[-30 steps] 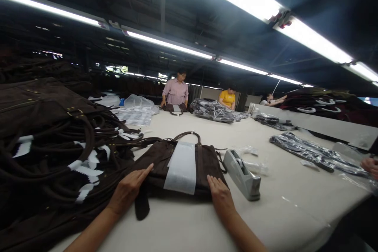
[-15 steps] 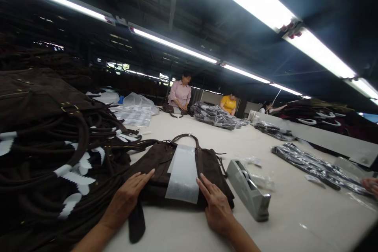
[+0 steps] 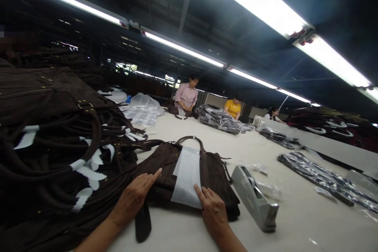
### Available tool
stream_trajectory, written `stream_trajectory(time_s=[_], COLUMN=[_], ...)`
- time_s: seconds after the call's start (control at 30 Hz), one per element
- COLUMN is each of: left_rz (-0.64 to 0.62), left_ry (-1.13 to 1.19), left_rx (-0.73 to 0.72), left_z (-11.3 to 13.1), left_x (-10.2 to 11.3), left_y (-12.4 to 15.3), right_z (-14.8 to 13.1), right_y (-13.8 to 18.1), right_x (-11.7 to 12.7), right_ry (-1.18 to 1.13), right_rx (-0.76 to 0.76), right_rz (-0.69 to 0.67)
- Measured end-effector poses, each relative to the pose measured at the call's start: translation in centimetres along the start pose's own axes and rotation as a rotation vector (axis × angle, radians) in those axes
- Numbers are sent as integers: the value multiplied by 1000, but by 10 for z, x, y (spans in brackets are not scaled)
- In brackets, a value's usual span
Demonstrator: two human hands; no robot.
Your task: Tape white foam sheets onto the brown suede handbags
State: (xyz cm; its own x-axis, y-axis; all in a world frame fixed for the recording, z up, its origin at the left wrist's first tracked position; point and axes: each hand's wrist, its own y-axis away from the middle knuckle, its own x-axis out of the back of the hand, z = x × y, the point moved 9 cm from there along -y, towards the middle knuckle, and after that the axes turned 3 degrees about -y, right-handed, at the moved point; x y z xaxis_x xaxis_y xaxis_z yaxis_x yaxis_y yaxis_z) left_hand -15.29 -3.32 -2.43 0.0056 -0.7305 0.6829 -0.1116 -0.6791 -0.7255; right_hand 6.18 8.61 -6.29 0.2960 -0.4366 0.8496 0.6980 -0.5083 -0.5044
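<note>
A dark brown handbag (image 3: 218, 173) lies flat on the pale table in front of me, its looped handle pointing away. Across its middle runs a strip of white translucent wrapping (image 3: 187, 177). My left hand (image 3: 137, 193) rests on the bag's near left part with the fingers stretched out. On the near right part lies my right hand (image 3: 212, 204), fingers extended, the index fingertip touching the edge of the white strip. Neither hand grips anything. A dark strap end (image 3: 143, 222) hangs out below my left hand.
A tall pile of brown handbags (image 3: 53, 118) with white-wrapped handles stands at the left. A grey tape dispenser (image 3: 254, 199) is just right of the bag. Plastic-wrapped bags (image 3: 319, 173) lie farther right. Co-workers (image 3: 186, 96) stand across the table.
My right hand has slid down toward the near edge of the white strip. The left hand stays on the bag. The whole view has shifted slightly.
</note>
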Motion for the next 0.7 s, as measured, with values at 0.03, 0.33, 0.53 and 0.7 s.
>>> stream_trajectory(time_s=[0.03, 0.33, 0.53, 0.7], left_rz=[-5, 7, 85, 134], left_ry=[-7, -90, -114, -133], left_rx=[8, -55, -62, -30], left_z=[-1, 5, 6, 5], left_x=[-1, -7, -1, 12], left_y=[0, -2, -1, 0], right_z=[-1, 3, 14, 30], right_y=[-1, -5, -16, -38], right_x=[0, 1, -9, -18], right_ry=[4, -44, 2, 35], right_rx=[17, -56, -111, -205], right_rz=[1, 41, 16, -44])
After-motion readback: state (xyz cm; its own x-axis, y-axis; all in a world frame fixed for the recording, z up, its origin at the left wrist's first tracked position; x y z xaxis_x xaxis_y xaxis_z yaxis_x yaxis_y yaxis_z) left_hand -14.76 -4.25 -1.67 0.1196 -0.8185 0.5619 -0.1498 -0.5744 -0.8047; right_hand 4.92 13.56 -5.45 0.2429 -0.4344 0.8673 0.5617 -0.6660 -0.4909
